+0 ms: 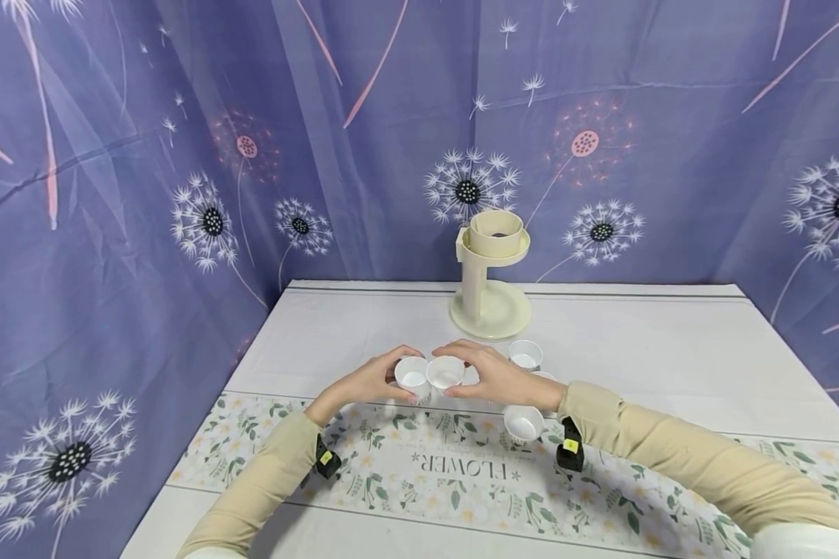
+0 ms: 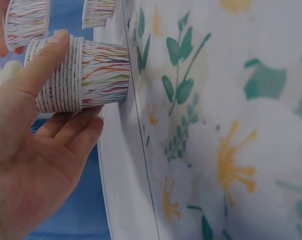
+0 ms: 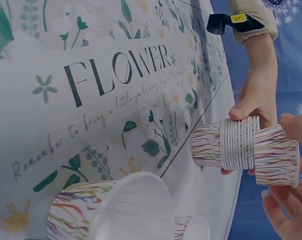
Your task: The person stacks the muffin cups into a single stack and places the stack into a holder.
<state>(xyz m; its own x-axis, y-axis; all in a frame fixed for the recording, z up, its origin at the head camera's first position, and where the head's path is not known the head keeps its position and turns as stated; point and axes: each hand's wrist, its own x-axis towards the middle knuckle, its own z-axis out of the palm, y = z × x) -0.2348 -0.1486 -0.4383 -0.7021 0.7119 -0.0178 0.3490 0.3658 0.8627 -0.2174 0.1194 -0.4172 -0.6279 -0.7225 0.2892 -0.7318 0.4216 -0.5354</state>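
Observation:
My left hand (image 1: pixel 369 379) grips a stack of paper cups (image 2: pixel 86 75), white inside with thin coloured wavy lines outside. Thumb and fingers wrap the stacked rims, and the stack stands upright at the table. In my right hand (image 1: pixel 498 377) a single paper cup (image 3: pixel 276 156) of the same pattern is pinched between thumb and fingers. It is raised right beside the top of the stack, overlapping its rims in the right wrist view. A loose paper cup (image 1: pixel 523 425) stands below the right wrist, another paper cup (image 1: pixel 526 355) behind it; one more is partly hidden by the forearm.
A cream stand (image 1: pixel 474 291) with a ring holder and round base is at the back of the table. The white tablecloth (image 1: pixel 636 341) has a floral band with the word FLOWER. Blue dandelion curtains (image 1: pixel 391 194) hang behind and at the left.

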